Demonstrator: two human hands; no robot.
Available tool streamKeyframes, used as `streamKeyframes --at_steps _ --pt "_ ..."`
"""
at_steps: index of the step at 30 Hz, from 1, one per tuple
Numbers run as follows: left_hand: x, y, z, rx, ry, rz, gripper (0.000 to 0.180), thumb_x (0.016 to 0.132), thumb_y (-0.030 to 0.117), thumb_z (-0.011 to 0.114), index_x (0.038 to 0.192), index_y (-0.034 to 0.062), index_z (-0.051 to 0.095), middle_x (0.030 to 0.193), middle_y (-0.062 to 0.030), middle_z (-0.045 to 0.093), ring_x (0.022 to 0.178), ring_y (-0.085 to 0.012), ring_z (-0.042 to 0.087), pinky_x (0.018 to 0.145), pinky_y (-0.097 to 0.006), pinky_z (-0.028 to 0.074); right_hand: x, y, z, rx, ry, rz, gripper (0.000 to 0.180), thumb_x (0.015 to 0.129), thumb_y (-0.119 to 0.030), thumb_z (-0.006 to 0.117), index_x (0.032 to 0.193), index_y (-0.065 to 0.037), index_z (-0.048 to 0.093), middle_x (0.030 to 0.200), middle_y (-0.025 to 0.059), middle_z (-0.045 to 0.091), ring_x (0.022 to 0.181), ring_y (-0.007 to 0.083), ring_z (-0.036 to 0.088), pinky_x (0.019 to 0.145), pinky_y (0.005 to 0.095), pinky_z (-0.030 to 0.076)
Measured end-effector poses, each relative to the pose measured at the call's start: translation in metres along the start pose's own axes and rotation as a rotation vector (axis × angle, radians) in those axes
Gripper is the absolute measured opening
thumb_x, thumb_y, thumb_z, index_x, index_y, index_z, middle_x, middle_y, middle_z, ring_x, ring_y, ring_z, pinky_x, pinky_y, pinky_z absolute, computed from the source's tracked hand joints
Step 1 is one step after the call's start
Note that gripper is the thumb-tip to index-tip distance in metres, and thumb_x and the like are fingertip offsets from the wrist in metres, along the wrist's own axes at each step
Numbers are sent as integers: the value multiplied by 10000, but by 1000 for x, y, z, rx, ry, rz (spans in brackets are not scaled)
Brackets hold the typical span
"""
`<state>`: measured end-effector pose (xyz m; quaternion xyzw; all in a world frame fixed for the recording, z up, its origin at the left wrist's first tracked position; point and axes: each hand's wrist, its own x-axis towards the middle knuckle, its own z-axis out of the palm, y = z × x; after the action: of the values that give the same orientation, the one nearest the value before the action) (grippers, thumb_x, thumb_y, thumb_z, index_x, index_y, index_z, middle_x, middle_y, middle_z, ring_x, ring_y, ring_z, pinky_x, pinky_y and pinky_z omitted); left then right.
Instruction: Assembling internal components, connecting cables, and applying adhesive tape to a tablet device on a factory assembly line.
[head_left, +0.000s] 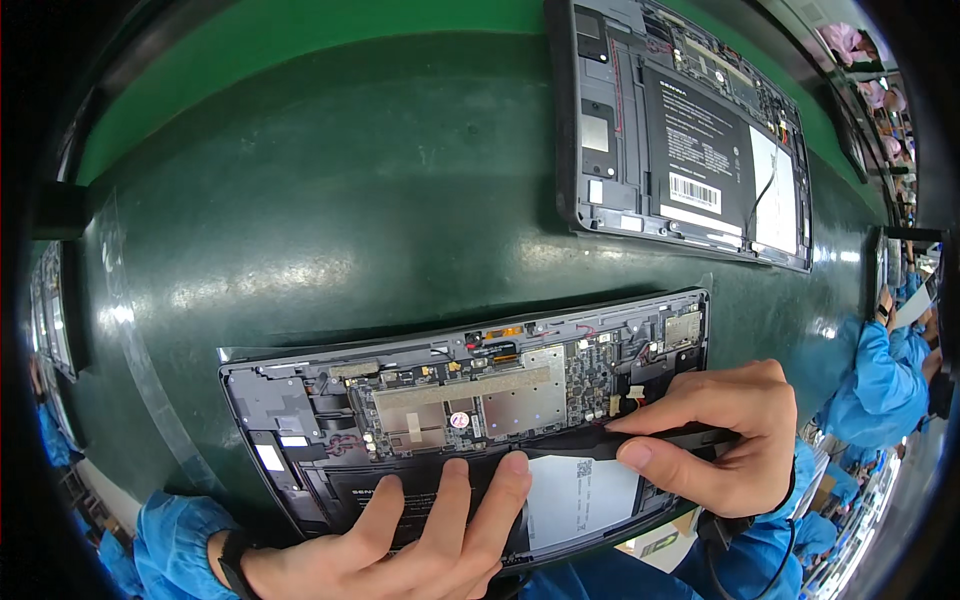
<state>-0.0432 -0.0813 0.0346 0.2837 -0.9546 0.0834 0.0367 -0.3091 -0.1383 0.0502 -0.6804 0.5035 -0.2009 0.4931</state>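
Observation:
An opened tablet [461, 400] lies in front of me, its inside facing up. Its circuit board [525, 395] runs along the far part, with metal shields and a small round white sticker. The black battery [358, 490] and a pale grey panel [580, 500] fill the near part. My left hand [420, 525] is open, fingers apart, fingertips pressed on the battery and its upper edge. Pinched in my right hand [725, 430] is a slim black tool [705, 438], which points left along the seam between board and battery. My fingers partly hide it; its exact kind is unclear.
A second opened tablet [690, 130] rests at the far right of the green table [330, 190]. Clear tape [140, 350] runs down the table's left side. People in blue workwear [870, 390] are at the right, beside more benches.

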Motion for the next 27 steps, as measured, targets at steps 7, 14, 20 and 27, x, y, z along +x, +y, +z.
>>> streamKeyframes --at_steps 7,14,20,27 --pt "1 0 0 -18 12 -10 524 987 372 344 1237 120 729 1371 -17 641 1176 -189 606 996 -395 431 2 -5 -1 59 -30 101 95 809 -15 800 890 14 760 731 114 731 614 171 710 564 254 531" --pt "1 -2 -1 -26 11 -8 517 988 372 353 1230 111 728 1368 -16 643 1177 -191 606 993 -396 433 2 -9 0 163 -43 210 49 849 2 770 888 30 757 721 100 733 562 130 693 522 246 525" --pt "-2 -4 -2 -21 14 -3 509 990 370 358 1233 111 724 1361 -14 648 1179 -190 608 981 -385 436 3 -7 5 206 -16 162 38 871 27 739 903 47 746 722 105 727 536 129 684 475 242 509" --pt "2 -1 -3 4 6 -14 509 994 376 356 1226 118 728 1344 -9 660 1170 -186 614 970 -377 435 0 -2 8 208 28 105 33 870 38 734 901 48 739 688 95 703 518 138 676 458 246 485"
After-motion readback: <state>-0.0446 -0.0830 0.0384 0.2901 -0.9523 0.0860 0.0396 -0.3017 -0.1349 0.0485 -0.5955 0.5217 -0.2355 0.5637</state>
